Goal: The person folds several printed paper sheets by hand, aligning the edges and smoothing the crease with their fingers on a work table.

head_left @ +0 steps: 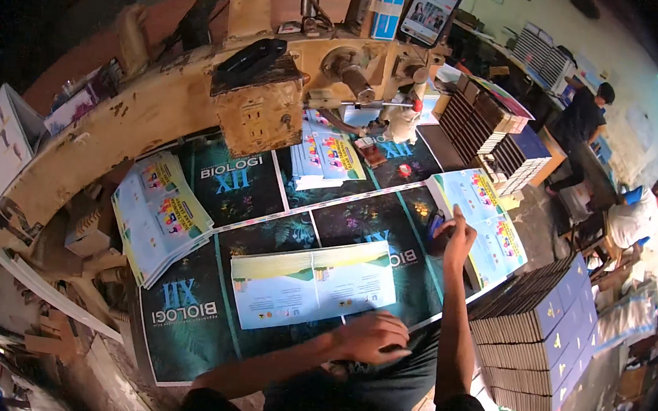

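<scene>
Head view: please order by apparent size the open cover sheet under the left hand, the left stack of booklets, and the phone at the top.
1. Open cover sheet
2. Left stack of booklets, looks slightly smaller, though nearness makes this unsure
3. Phone, clearly smallest

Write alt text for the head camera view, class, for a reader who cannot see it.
A person's left hand presses on an open light-coloured cover sheet on a worktable, while the right hand reaches a stack of printed covers beside piled booklets.
</scene>
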### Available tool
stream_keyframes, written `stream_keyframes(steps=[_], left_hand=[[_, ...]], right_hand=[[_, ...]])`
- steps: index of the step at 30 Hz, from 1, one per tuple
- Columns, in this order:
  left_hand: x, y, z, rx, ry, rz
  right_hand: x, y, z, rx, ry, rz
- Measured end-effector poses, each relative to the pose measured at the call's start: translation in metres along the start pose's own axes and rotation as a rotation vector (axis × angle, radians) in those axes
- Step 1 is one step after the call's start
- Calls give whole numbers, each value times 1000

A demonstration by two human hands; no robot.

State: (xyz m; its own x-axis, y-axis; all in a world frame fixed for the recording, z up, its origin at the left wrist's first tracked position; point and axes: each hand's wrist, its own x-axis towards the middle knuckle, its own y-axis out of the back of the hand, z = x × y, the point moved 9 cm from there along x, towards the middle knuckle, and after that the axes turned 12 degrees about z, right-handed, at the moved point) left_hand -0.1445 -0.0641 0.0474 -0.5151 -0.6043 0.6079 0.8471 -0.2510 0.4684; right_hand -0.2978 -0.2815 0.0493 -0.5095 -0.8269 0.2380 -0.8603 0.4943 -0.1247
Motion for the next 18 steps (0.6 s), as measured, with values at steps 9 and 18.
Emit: stream_keyframes(steps=[9, 18], left_hand=[[-19, -73, -24, 27, -87, -198], [-23, -92, -28, 21, -107, -220]], right_hand=[[3, 13, 4, -209, 0, 59], [-51, -31, -107, -270, 479, 20]])
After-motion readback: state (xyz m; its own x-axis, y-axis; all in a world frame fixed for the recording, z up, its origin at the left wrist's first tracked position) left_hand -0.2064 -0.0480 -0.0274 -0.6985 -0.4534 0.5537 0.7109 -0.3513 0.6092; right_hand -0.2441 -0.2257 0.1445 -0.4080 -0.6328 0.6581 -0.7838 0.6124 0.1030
